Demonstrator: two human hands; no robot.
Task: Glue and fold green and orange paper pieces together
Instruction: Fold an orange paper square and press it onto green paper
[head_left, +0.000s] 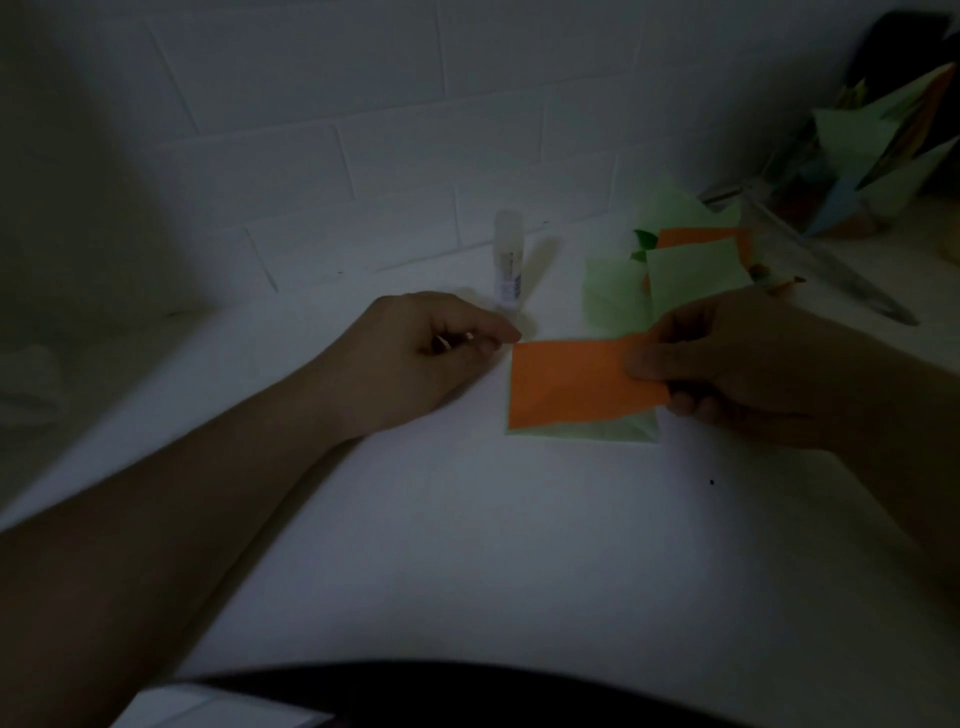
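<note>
With my right hand (727, 364) pinching the orange paper (571, 382) over the green paper (597, 434) and my left hand (436, 348) fingertip-pinching its corner, I judge both sheets light, floppy, best gripped at edges.

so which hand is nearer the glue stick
Left. The left hand lies just below the glue stick, its fingertips near the base; the right hand is farther right, gripping the orange paper.

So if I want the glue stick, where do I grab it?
The glue stick stands upright with its cap on, near the wall, just beyond the left hand. Probably best to wrap your grip around the middle of the tube, coming from the front or left, since the paper pile lies to its right.
</note>
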